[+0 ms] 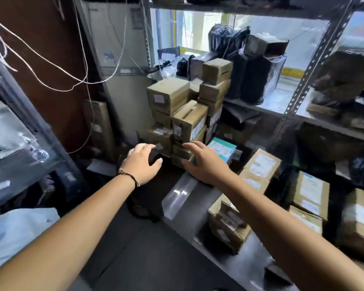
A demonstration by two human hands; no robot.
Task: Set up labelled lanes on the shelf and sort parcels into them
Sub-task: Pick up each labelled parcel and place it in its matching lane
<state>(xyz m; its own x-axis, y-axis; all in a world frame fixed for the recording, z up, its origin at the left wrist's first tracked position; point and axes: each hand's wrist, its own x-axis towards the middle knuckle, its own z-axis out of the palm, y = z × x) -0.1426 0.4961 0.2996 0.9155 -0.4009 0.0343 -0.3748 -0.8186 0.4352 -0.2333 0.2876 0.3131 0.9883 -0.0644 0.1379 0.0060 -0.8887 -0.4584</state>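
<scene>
A stack of brown cardboard parcels (187,120) stands in the corner at the left end of the metal shelf (181,196). My left hand (143,162) curls round a small dark parcel (155,155) at the foot of that stack. My right hand (204,162) reaches in beside it with fingers spread, touching the lowest boxes of the stack. A teal and white box (222,149) lies just behind my right hand. More labelled brown parcels (259,166) sit along the shelf to the right.
Black-wrapped parcels (250,76) fill the upper shelf. A perforated metal upright (298,97) slants across the right. Loose white cords (51,68) hang at the left over a brown wall. Another rack with plastic-bagged items (13,139) stands at far left. Dark floor lies below.
</scene>
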